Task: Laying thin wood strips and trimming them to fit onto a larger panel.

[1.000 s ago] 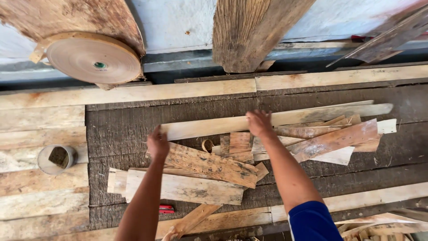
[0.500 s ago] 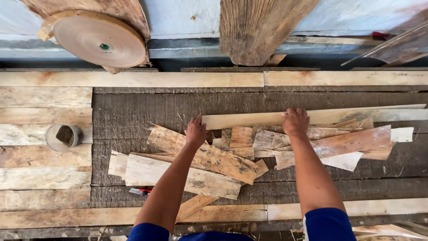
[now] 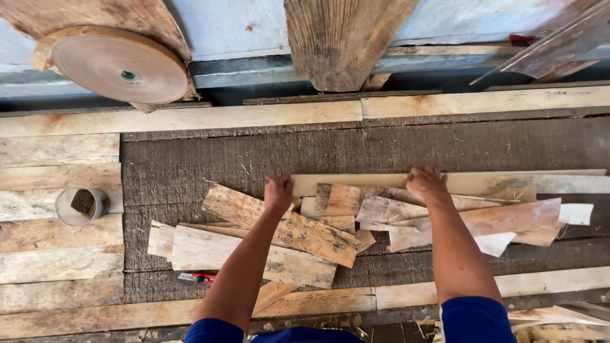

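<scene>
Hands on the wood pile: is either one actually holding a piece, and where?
Both rest on the long pale strip: the left hand at its left end, the right hand near the middle. Whether either truly grips it cannot be told.

The one camera sits on my head, looking almost straight down from close above at my hands and the counter, with the wall along the frame's top.

Long pale wood strip lies flat, crosswise on the dark bench. Its near edge rests on overlapping veneer scraps, brown-streaked and loosely heaped.
</scene>
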